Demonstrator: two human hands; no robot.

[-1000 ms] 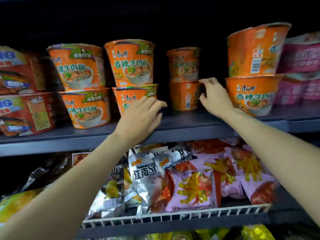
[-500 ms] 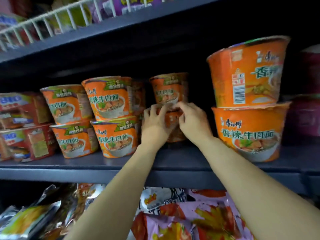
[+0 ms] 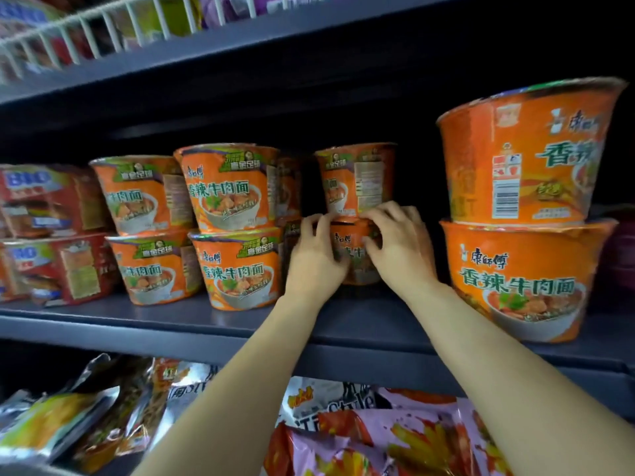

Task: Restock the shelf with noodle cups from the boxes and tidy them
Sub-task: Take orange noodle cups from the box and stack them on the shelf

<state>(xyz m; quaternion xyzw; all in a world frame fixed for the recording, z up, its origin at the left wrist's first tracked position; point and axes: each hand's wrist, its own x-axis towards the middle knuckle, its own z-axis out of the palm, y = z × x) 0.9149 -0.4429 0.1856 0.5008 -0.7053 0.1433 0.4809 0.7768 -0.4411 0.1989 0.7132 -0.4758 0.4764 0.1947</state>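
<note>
On the middle shelf (image 3: 240, 324), both hands, left (image 3: 314, 259) and right (image 3: 402, 249), clasped the lower noodle cup (image 3: 347, 249) of a two-high stack set far back. Four neighbouring stacks already stood in place; this one seemingly still needed aligning with them.

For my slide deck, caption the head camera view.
Both hands, left and right, grip the lower orange noodle cup of a recessed stack.

A dark grey metal shelf board (image 3: 343, 324) is seen under another grey board (image 3: 240, 46) edged by a white wire rail (image 3: 86, 32). The recess behind is left in deep shadow.
</note>
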